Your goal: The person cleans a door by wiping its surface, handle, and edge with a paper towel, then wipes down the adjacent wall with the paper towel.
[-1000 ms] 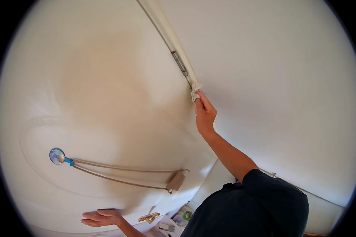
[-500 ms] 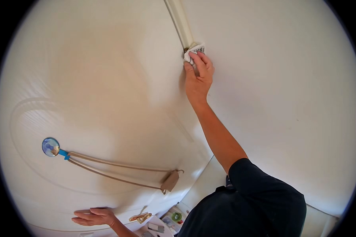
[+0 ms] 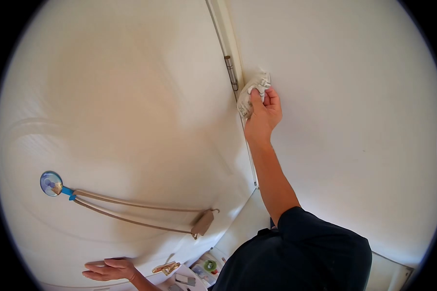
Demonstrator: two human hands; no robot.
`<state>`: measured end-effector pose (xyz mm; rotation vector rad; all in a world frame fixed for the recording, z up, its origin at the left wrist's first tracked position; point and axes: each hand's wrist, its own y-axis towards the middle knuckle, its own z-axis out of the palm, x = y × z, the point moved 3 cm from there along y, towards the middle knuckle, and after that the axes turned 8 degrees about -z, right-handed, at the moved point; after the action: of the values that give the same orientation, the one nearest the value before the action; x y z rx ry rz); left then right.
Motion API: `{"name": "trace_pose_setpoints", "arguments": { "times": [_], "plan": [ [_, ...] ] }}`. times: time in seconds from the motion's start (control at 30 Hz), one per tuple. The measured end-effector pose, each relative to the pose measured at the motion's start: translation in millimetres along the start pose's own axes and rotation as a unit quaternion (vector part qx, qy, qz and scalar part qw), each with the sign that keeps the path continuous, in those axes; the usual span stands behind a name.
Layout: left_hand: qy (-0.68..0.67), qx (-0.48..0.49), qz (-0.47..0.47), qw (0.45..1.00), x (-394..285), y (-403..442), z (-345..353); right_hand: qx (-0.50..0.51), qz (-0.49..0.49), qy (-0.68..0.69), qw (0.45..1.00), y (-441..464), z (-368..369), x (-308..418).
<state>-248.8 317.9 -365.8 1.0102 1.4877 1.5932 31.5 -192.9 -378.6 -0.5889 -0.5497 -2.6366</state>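
Pinching a crumpled cloth (image 3: 246, 99) beside a hinge (image 3: 231, 72), apparently mid-wipe, the right hand (image 3: 263, 115) needs steady pressure for another stroke, while the left hand (image 3: 111, 269) lies open.

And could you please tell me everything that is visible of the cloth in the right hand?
The cloth is off-white with dark printed marks, too small to read, and looks like thin, soft fabric. It is crumpled and bunched, slanting up to the right in the picture. The right hand holds it between thumb and fingers. It sits just right of and slightly lower than the metal hinge, partly over the pale frame strip; how firmly it touches there cannot be told.
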Motion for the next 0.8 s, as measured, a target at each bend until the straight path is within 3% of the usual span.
{"name": "trace_pose_setpoints", "arguments": {
  "times": [0.07, 0.17, 0.3, 0.4, 0.47, 0.53, 0.63, 0.7, 0.8],
  "plan": [
    [-0.001, -0.003, 0.005, 1.000, -0.6, -0.1, -0.8, 0.014, 0.109, 0.102, 0.989, -1.7, -8.6, -0.1],
    [0.003, -0.002, 0.002, 1.000, -2.3, -0.8, -0.6, 0.027, 0.182, 0.146, 0.972, -6.7, -18.5, 2.2],
    [0.013, -0.004, 0.000, 1.000, -0.4, -1.2, -3.1, 0.032, 0.178, 0.135, 0.974, -9.0, -29.8, -6.2],
    [0.020, -0.006, 0.003, 1.000, -0.7, 0.0, -5.4, 0.009, 0.113, 0.073, 0.991, -13.4, -31.2, -0.4],
    [0.009, -0.001, 0.000, 1.000, 2.6, -1.9, 0.1, 0.030, -0.042, -0.073, 0.996, -18.3, -27.6, 15.5],
    [0.013, -0.002, -0.004, 1.000, 2.1, -2.3, -0.2, 0.076, -0.079, -0.098, 0.989, -17.4, -7.5, 11.0],
    [0.016, -0.004, 0.000, 1.000, 1.8, -2.7, -1.3, 0.192, -0.233, -0.132, 0.944, -7.8, 46.9, 7.9],
    [0.015, -0.008, 0.004, 1.000, -0.1, -3.1, 0.1, 0.259, -0.442, -0.181, 0.839, -0.7, 81.3, 14.7],
    [0.019, -0.001, -0.006, 1.000, 1.3, -2.1, -0.6, 0.270, -0.476, -0.178, 0.818, -8.0, 92.6, 0.1]
  ]
}}
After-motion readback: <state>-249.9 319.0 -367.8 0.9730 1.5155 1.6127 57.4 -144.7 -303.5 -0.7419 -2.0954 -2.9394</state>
